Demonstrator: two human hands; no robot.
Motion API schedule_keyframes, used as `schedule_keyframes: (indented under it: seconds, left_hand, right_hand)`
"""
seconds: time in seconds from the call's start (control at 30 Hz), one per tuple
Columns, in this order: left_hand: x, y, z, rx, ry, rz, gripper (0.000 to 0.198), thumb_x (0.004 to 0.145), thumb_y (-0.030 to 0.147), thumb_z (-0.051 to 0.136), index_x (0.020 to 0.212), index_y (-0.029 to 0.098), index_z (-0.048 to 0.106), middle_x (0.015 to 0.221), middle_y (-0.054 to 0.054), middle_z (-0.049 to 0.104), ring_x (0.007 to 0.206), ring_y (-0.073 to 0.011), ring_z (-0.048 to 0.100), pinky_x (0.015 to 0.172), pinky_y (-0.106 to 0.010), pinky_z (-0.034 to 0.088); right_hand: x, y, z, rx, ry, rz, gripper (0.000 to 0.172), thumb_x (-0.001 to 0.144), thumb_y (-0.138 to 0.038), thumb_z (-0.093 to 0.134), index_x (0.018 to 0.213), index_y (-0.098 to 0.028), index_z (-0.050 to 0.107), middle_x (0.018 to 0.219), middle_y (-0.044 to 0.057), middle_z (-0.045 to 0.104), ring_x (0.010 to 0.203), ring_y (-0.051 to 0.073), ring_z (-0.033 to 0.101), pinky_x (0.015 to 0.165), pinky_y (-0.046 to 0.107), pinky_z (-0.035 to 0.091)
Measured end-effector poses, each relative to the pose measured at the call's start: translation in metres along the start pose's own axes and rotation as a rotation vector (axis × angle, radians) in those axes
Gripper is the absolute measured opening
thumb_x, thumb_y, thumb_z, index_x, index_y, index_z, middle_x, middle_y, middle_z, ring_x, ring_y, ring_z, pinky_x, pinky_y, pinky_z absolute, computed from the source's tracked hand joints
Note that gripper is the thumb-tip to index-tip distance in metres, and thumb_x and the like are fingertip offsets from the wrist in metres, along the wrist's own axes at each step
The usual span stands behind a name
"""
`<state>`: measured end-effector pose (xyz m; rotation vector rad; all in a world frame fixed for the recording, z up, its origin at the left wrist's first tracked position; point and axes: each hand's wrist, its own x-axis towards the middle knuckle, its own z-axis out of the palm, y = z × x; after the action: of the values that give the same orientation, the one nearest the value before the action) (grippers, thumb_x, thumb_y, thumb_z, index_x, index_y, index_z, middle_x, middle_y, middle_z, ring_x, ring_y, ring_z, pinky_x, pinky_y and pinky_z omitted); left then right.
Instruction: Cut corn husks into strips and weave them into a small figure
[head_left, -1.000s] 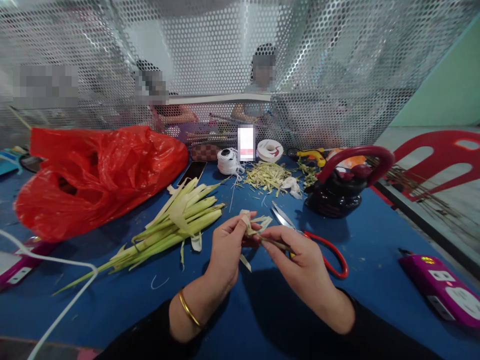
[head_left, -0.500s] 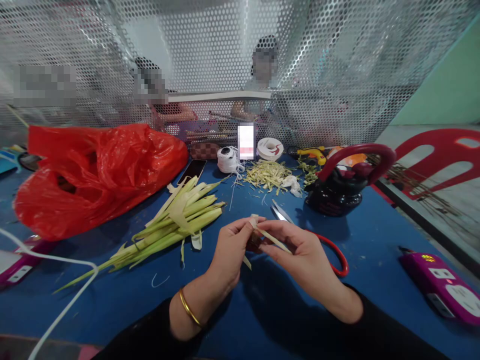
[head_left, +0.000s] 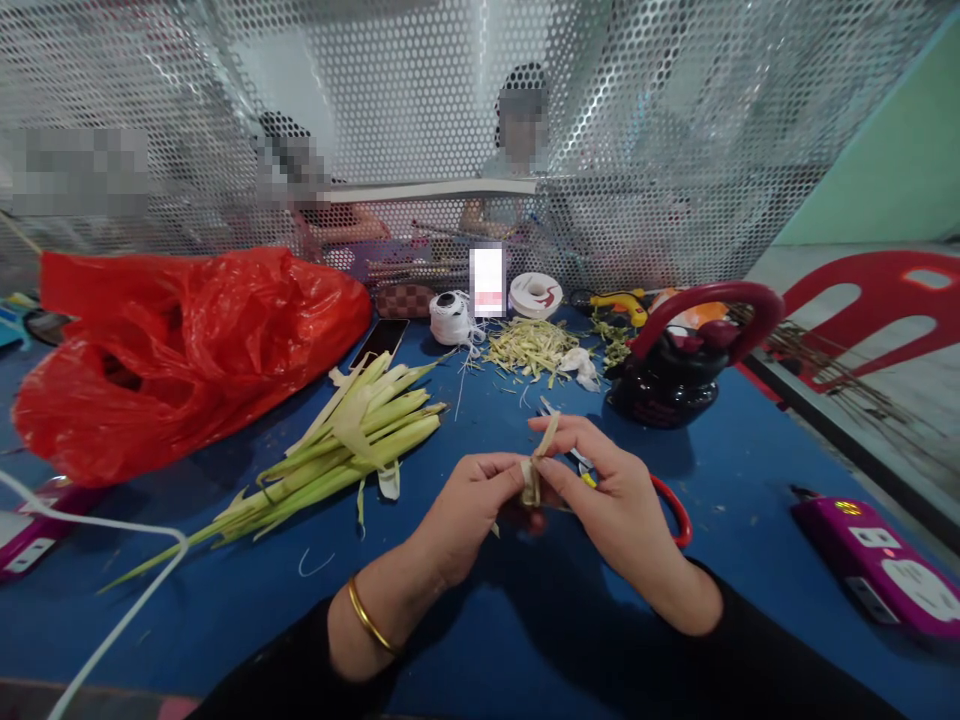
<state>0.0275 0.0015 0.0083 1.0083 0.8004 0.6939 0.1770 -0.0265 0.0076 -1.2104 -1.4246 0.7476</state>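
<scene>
My left hand [head_left: 480, 505] pinches a small folded piece of pale husk strip [head_left: 530, 484] between thumb and fingers. From the other side, my right hand [head_left: 607, 500] grips the same strip, whose free end stands up past the fingertips. Behind and under the right hand lie scissors with a red handle [head_left: 681, 512], partly covered by it. Left of both hands is a bundle of green and pale corn husks [head_left: 360, 440]. Short husk clippings [head_left: 532, 347] form a heap beyond the hands.
A red plastic bag [head_left: 202, 350] fills the left side, with a phone [head_left: 381, 340] beside it. White string [head_left: 452, 322], a ribbon spool [head_left: 535, 295] and a black pot-shaped object [head_left: 664, 390] stand farther back. Purple power strip [head_left: 877, 565] at right; white cable [head_left: 127, 622] at left.
Both hands have shifted slightly right. The strip's free end, slanting down to the right before, now points upward in my right fingers, and the folded part shows more openly.
</scene>
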Motion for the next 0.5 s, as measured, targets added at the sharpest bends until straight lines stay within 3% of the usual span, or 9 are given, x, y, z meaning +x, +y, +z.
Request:
schedule_keyframes:
  seconds: [0.1, 0.2, 0.33, 0.5]
  left_hand:
    - [-0.0005, 0.0026, -0.0018, 0.010, -0.044, -0.022, 0.035, 0.078, 0.047, 0.067, 0.077, 0.014, 0.076, 0.071, -0.007, 0.068, 0.052, -0.0121, 0.057, 0.053, -0.023, 0.046]
    - [-0.0010, 0.0053, -0.0029, 0.035, -0.078, -0.032, 0.033, 0.080, 0.043, 0.065, 0.073, 0.013, 0.074, 0.068, -0.006, 0.066, 0.051, -0.0117, 0.056, 0.051, -0.022, 0.046]
    - [-0.0006, 0.0057, -0.0014, 0.025, -0.011, -0.043, 0.028, 0.080, 0.039, 0.063, 0.070, 0.013, 0.069, 0.068, -0.006, 0.067, 0.049, -0.0112, 0.056, 0.049, -0.022, 0.047]
    - [-0.0004, 0.0056, 0.0003, -0.071, 0.047, -0.048, 0.021, 0.076, 0.036, 0.065, 0.074, 0.015, 0.067, 0.071, -0.005, 0.067, 0.052, -0.0129, 0.059, 0.055, -0.025, 0.051]
  right_hand:
    - [0.0001, 0.0007, 0.0002, 0.089, -0.115, 0.151, 0.013, 0.091, -0.026, 0.053, 0.080, -0.021, 0.059, 0.096, 0.005, 0.068, 0.081, 0.018, 0.063, 0.068, 0.029, 0.049]
    - [-0.0020, 0.0031, 0.0009, -0.001, -0.138, 0.146, 0.015, 0.093, -0.026, 0.049, 0.079, -0.022, 0.053, 0.072, -0.002, 0.060, 0.063, 0.014, 0.053, 0.059, 0.026, 0.043]
    - [-0.0043, 0.0051, 0.0019, -0.172, -0.088, 0.085, 0.018, 0.093, -0.022, 0.050, 0.075, -0.023, 0.048, 0.066, -0.003, 0.054, 0.063, 0.014, 0.050, 0.060, 0.027, 0.039]
    - [-0.0020, 0.0042, 0.0021, -0.222, -0.018, 0.052, 0.021, 0.090, -0.022, 0.052, 0.070, -0.023, 0.047, 0.065, -0.003, 0.055, 0.062, 0.014, 0.051, 0.060, 0.026, 0.039]
